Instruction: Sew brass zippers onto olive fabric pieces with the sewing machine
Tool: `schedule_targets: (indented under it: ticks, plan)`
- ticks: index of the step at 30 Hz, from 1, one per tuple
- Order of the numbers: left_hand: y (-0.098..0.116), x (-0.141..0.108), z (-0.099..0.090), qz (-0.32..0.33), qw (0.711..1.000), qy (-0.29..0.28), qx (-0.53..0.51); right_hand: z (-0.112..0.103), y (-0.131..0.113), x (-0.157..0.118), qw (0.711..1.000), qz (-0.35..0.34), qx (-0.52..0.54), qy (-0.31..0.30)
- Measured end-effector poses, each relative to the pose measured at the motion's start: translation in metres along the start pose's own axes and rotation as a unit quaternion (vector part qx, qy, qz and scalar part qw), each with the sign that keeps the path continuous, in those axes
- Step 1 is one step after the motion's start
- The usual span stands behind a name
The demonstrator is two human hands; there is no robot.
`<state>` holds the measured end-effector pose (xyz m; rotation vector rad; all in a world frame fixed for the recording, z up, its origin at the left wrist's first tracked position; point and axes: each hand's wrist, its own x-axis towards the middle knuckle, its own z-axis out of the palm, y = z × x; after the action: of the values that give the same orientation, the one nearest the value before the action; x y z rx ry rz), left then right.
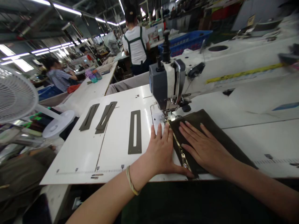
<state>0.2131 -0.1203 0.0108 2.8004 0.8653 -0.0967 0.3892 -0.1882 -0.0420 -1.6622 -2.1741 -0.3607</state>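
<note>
A sewing machine head (165, 84) in grey and white stands over the white work board (70, 161), its needle and presser foot (167, 109) at the top of a brass-toothed zipper (179, 147). The zipper runs along the edge of a dark olive fabric panel (205, 130). My right hand (203, 146) lies flat on that panel with its fingers spread. My left hand (161, 149) rests on the board just left of the zipper, and its thumb reaches the zipper's lower end. Several olive strips with long slots lie on the board further left, one of them a slotted strip (135, 132).
A white pedestal fan (16, 95) stands at the left. Beyond the board, a seated co-worker (58, 77) works at the left and a standing co-worker (136, 43) has their back turned. A blue plastic crate (184, 43) sits behind the machine.
</note>
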Motion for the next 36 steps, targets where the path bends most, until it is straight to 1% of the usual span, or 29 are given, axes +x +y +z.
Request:
schedule_targets:
  ticks: [2,4,5,6,8,10,11,12,14,16,19,22,25,30,32,34,36]
  plan:
    - [-0.005,-0.003,0.002,0.005,1.000,-0.001,-0.027,-0.015,-0.009,-0.008,0.999,-0.010,0.027,0.033]
    - [-0.013,-0.006,0.001,0.025,0.998,-0.007,-0.063,-0.029,-0.025,-0.022,0.995,-0.042,0.062,0.062]
    - [-0.017,-0.006,-0.001,0.032,0.996,-0.005,-0.085,-0.033,-0.034,-0.030,0.993,-0.063,0.073,0.074]
    - [-0.021,-0.005,-0.003,0.030,0.994,0.008,-0.109,-0.034,-0.042,-0.038,0.991,-0.078,0.074,0.083]
    - [-0.026,0.001,-0.007,-0.008,0.985,0.067,-0.162,-0.030,-0.055,-0.053,0.989,-0.086,0.057,0.104]
    - [-0.027,0.014,-0.011,-0.078,0.968,0.126,-0.202,-0.019,-0.062,-0.063,0.989,-0.069,0.032,0.124]
    - [-0.026,0.022,-0.013,-0.110,0.961,0.139,-0.211,-0.014,-0.064,-0.067,0.989,-0.058,0.024,0.130]
    - [-0.024,0.031,-0.014,-0.135,0.958,0.138,-0.213,-0.010,-0.064,-0.069,0.990,-0.049,0.022,0.134]
    - [-0.020,0.046,-0.016,-0.169,0.957,0.118,-0.204,-0.007,-0.063,-0.073,0.989,-0.040,0.029,0.137]
    - [-0.017,0.056,-0.017,-0.185,0.959,0.104,-0.187,-0.008,-0.060,-0.074,0.989,-0.053,0.036,0.135]
    - [-0.015,0.061,-0.013,-0.171,0.964,0.110,-0.172,-0.013,-0.056,-0.076,0.988,-0.087,0.025,0.124]
    - [-0.018,0.061,-0.005,-0.125,0.966,0.151,-0.169,-0.013,-0.054,-0.078,0.986,-0.099,0.027,0.127]
    - [-0.022,0.063,0.004,-0.099,0.963,0.196,-0.159,-0.009,-0.056,-0.080,0.988,-0.096,0.020,0.123]
    - [-0.025,0.064,0.006,-0.111,0.956,0.208,-0.176,-0.013,-0.056,-0.075,0.990,-0.083,-0.002,0.116]
    - [-0.024,0.057,0.004,-0.111,0.951,0.226,-0.180,-0.017,-0.054,-0.072,0.990,-0.088,0.001,0.113]
    - [-0.024,0.049,0.003,-0.109,0.951,0.243,-0.157,-0.018,-0.054,-0.071,0.988,-0.100,-0.001,0.114]
    - [-0.024,0.042,0.003,-0.125,0.956,0.231,-0.130,-0.017,-0.056,-0.071,0.987,-0.104,-0.003,0.121]
